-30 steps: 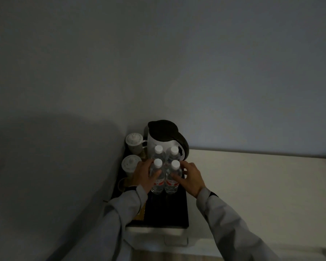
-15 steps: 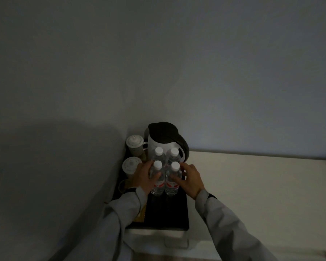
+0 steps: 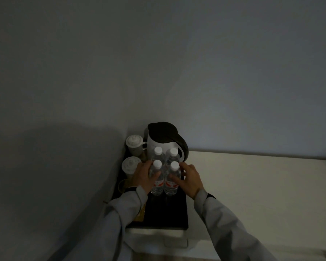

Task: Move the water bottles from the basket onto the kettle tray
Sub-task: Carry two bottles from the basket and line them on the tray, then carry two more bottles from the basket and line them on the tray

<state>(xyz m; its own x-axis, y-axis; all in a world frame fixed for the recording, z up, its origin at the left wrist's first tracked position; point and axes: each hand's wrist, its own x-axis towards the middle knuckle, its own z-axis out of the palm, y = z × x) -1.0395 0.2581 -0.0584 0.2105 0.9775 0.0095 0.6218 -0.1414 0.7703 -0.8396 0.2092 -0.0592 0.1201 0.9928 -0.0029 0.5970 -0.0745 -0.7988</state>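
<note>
Four water bottles with white caps stand on one dark tray. Behind them is one kettle. Two lidded cups stand to the left.

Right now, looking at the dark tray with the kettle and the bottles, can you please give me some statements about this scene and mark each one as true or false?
1. Four clear plastic water bottles with white caps stand upright on the flat black kettle tray. True.
2. The white electric kettle with a dark lid stands nearer to the person than the bottles. False: it stands behind them, by the wall.
3. The left hand and the right hand touch the two front bottles. True.
4. One bottle lies on its side. False: all stand upright.
5. Two pale lidded ceramic cups stand to the right of the kettle. False: they stand to its left.
</note>
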